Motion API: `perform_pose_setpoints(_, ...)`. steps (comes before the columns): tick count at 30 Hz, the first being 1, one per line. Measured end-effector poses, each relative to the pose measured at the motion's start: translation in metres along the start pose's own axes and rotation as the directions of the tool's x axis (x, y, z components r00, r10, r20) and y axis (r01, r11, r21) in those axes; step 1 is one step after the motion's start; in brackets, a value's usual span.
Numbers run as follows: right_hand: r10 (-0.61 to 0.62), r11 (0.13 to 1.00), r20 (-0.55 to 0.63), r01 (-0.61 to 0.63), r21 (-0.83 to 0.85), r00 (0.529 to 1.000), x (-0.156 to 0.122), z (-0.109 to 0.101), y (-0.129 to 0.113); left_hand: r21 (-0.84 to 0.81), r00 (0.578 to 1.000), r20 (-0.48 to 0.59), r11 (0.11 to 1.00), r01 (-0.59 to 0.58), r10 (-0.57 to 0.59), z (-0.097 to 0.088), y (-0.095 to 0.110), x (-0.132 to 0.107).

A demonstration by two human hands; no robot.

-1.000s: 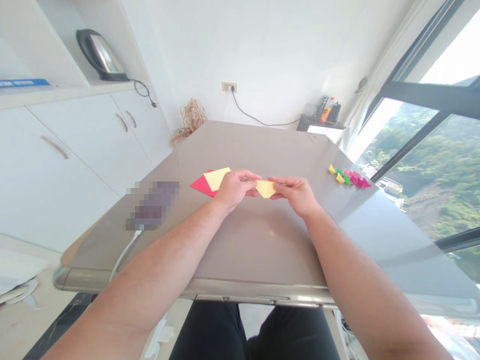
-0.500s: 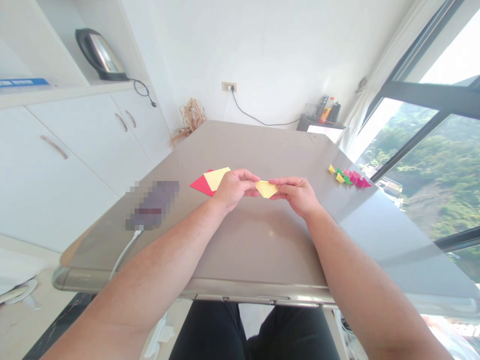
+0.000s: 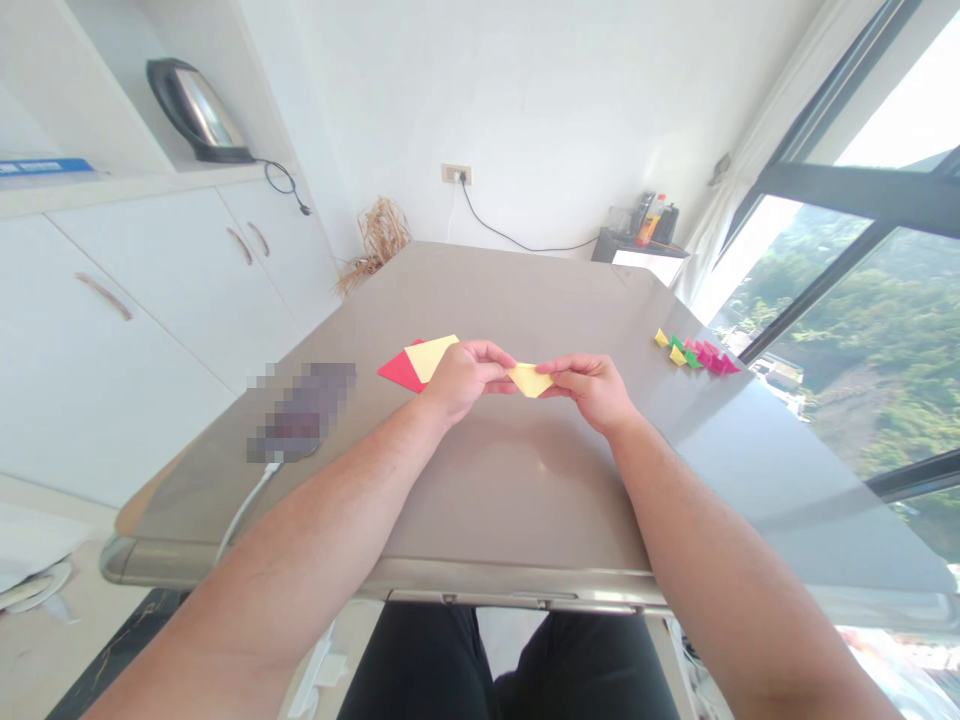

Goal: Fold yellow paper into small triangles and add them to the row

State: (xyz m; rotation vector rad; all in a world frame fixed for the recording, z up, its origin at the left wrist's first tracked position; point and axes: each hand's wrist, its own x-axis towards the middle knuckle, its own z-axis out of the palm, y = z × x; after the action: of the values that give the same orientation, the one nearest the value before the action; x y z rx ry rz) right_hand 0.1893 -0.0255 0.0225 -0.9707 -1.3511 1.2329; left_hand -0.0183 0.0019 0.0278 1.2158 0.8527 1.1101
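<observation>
A small folded yellow paper (image 3: 531,381) is held up between my two hands, just above the grey table. My left hand (image 3: 471,375) pinches its left corner between thumb and fingers. The right corner is gripped the same way by my right hand (image 3: 589,385). Beside my left hand lie a flat yellow paper sheet (image 3: 427,358) and, partly beneath it, a red paper sheet (image 3: 400,371); my hand hides part of both. Over on the right of the table stand several small folded paper pieces (image 3: 697,355) in yellow, green and pink.
On the left of the grey table (image 3: 510,290) lies a blurred-out dark device (image 3: 304,412) with a white cable (image 3: 247,510). An electric kettle (image 3: 199,110) stands on the cabinet shelf. A small stand with bottles (image 3: 651,220) is behind the table, and a window (image 3: 862,300) is at right.
Both hands keep their pinch on the folded yellow paper, whose visible outline has shifted slightly, with its lower point a little clearer. The whole view has moved marginally.
</observation>
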Motion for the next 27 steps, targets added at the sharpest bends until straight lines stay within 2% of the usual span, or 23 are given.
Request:
perform_pose_setpoints(7,-0.064,0.985,-0.071,0.052,-0.163,0.995,-0.0021,0.0059,-0.0039,-0.061,1.000,0.001,0.998,0.010,-0.009,0.0010,-0.0009,-0.0014)
perform_pose_setpoints(13,-0.086,0.970,-0.054,0.072,-0.234,0.995,-0.0031,0.0066,-0.0034,0.006,0.999,-0.025,0.999,-0.043,0.043,0.0023,-0.0061,-0.0006)
perform_pose_setpoints(22,-0.053,0.975,-0.045,0.042,-0.218,0.998,-0.0028,0.0010,-0.0021,0.062,0.999,-0.016,0.997,-0.041,0.042,0.0031,-0.0041,-0.0015)
perform_pose_setpoints(27,-0.081,0.992,-0.011,0.079,-0.100,0.997,-0.0038,0.0045,-0.0075,0.119,0.991,-0.017,0.985,-0.128,0.131,0.0050,-0.0057,-0.0015)
